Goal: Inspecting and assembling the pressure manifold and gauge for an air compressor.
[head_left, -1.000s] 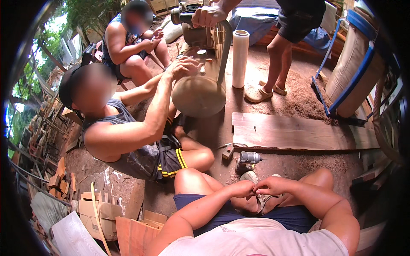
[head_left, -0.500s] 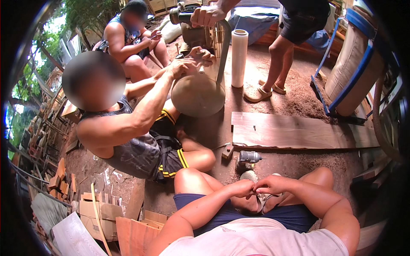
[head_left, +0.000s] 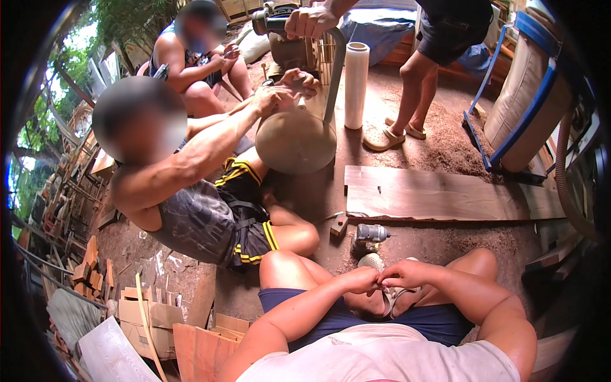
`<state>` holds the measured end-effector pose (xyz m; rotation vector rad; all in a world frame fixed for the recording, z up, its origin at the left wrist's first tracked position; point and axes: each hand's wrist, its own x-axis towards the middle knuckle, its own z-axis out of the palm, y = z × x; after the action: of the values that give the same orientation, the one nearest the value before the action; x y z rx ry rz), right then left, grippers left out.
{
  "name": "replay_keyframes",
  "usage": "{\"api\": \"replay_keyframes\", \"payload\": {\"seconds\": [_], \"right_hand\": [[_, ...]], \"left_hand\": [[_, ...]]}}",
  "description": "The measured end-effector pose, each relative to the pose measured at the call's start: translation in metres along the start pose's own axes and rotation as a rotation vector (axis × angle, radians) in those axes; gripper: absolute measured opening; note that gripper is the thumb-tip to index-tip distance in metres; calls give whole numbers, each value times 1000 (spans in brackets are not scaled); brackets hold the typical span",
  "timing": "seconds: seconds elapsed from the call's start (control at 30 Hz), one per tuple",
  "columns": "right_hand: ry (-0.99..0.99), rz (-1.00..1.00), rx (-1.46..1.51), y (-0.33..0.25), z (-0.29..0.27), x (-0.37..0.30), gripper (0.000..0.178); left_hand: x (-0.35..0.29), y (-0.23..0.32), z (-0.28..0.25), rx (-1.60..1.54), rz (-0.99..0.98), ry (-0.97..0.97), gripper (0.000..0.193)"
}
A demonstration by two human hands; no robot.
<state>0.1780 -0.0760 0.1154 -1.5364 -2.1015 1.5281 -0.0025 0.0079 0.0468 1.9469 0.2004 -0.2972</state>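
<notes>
Head view. Wearer sits cross-legged on the floor (head_left: 302,242); forearms converge in front of the lap. Left hand (head_left: 363,281) and right hand (head_left: 405,275) meet above the feet, fingertips touching or nearly so. Fingers of both curled inward; cannot tell how tightly they close or whether anything small sits between them.

Nearest tool: cordless drill (head_left: 372,233), on the floor just beyond the feet, far side of the hands and slightly left of their midpoint. Nose points right. Long axis of its body runs left to right, roughly parallel to the board's near edge. Not touched by either hand.

Just left of the drill: small wooden block (head_left: 338,226). Beyond, toward the right: wide wooden board (head_left: 445,194), flat, long axis left to right, well past the drill's nose. Brown shavings (head_left: 461,149) scattered on its far side.

Far of the board's left end: white roll (head_left: 356,86), on end, long axis vertical. To its left, a pale round disc (head_left: 296,143); a seated co-worker (head_left: 197,223) reaches both arms over its far edge. Far right: tan bag (head_left: 522,95) leaning in a blue frame (head_left: 519,137). Near left: cardboard box (head_left: 143,321) among wood pieces.
</notes>
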Motion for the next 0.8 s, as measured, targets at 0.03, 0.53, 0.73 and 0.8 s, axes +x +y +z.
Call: {"api": "replay_keyframes", "payload": {"seconds": [0.03,0.53,0.73,0.8], "right_hand": [[0,1,0,2,1,0,25],[13,-3,5,0,-1,1,24],[1,0,17,-2,-4,1,25],[8,-11,14,-1,-3,1,25]], "left_hand": [[1,-1,1,0,0,-1,27],[0,0,-2,30,7,4,23],[1,-5,0,41,8,3,24],[0,-2,-2,32,17,12,24]]}}
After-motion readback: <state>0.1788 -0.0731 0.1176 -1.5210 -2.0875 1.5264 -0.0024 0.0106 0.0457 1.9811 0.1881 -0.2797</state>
